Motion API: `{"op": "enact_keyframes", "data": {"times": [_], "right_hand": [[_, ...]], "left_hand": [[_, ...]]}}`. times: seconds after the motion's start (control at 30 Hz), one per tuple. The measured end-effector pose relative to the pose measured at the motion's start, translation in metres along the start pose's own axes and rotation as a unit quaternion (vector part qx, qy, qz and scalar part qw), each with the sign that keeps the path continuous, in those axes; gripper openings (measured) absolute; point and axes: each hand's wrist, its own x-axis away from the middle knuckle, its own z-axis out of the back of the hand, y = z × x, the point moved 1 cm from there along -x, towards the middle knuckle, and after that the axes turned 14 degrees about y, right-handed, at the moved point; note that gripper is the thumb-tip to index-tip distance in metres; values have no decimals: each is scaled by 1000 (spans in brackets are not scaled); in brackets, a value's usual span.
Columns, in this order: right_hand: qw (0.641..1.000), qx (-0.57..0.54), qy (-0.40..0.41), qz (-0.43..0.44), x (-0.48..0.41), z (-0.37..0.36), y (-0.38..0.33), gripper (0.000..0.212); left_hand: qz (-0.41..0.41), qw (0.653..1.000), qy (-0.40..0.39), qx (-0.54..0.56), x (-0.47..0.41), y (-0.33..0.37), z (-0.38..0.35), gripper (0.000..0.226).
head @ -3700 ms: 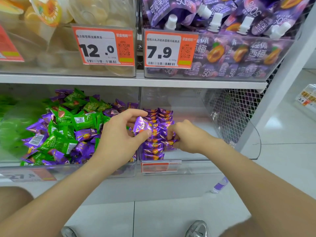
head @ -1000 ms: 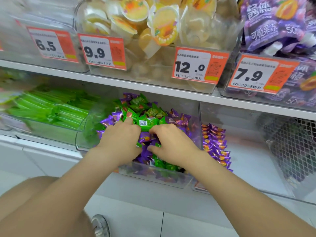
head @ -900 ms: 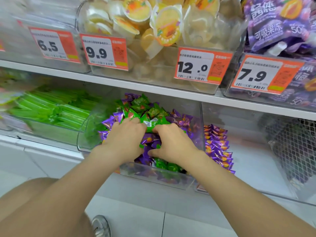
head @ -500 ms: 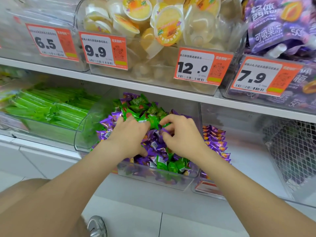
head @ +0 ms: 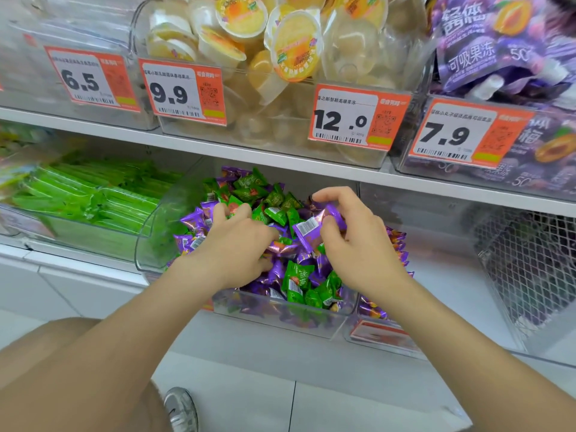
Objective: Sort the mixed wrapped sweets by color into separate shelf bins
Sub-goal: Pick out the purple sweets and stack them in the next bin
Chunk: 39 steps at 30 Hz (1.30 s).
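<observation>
On the lower shop shelf (head: 280,165), the mixed bin (head: 280,313) sits at 12 o'clock. Both hands were digging 0.5 s ago. Now the right hand (head: 358,251) fingers pinch 1 purple sweet (head: 311,230), lifted clear and probably headed for the purple row (head: 398,243) at 3 o'clock. The left hand (head: 237,247) fingers are buried in the pile, so I cannot tell if they are grasping anything.

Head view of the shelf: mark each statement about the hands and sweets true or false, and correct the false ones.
1. The right hand pinches a purple sweet. True.
2. The left hand is in the middle bin. True.
3. The middle bin holds one colour only. False: green sweets and purple ones lie mixed.
4. The right bin holds yellow sweets. False: it holds purple sweets.
</observation>
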Motion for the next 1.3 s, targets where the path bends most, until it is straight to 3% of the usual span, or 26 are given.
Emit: {"op": "enact_keyframes", "data": {"times": [0.1, 0.17, 0.23, 0.3, 0.47, 0.57, 0.67, 0.87, 0.97, 1.13, 1.3], "right_hand": [[998, -39, 25, -32, -2, 7, 4, 36], [991, -87, 20, -96, -3, 11, 6, 35], [971, -156, 4, -183, -1, 17, 6, 33], [954, -204, -17, -219, 1, 25, 7, 38], [970, -172, -30, -171, 4, 37, 11, 32], [997, -22, 22, -71, 4, 40, 23, 15], [994, 96, 46, 34, 6, 44, 31, 12], [985, 145, -23, 89, 11, 40, 39, 18], [984, 154, 0, 92, 10, 41, 42, 16], [990, 127, -5, 64, 6, 51, 46, 23], [998, 9, -20, -65, 5, 76, 48, 16]], "left_hand": [[41, 990, 74, 114, 1, 4, 4, 32], [65, 964, 115, 229, 3, 8, 7, 27], [81, 940, 130, 305, 5, 15, 10, 26], [80, 930, 135, 332, 6, 21, 10, 26], [93, 914, 92, 385, 4, 39, 11, 19], [72, 928, 93, 352, 4, 46, 8, 16], [60, 947, 89, 303, 3, 49, 3, 11], [51, 900, 88, 424, 0, 64, 9, 8], [54, 878, 72, 469, 0, 66, 11, 6], [67, 839, 35, 539, 2, 71, 24, 35], [74, 858, 99, 498, 2, 77, 26, 17]]}}
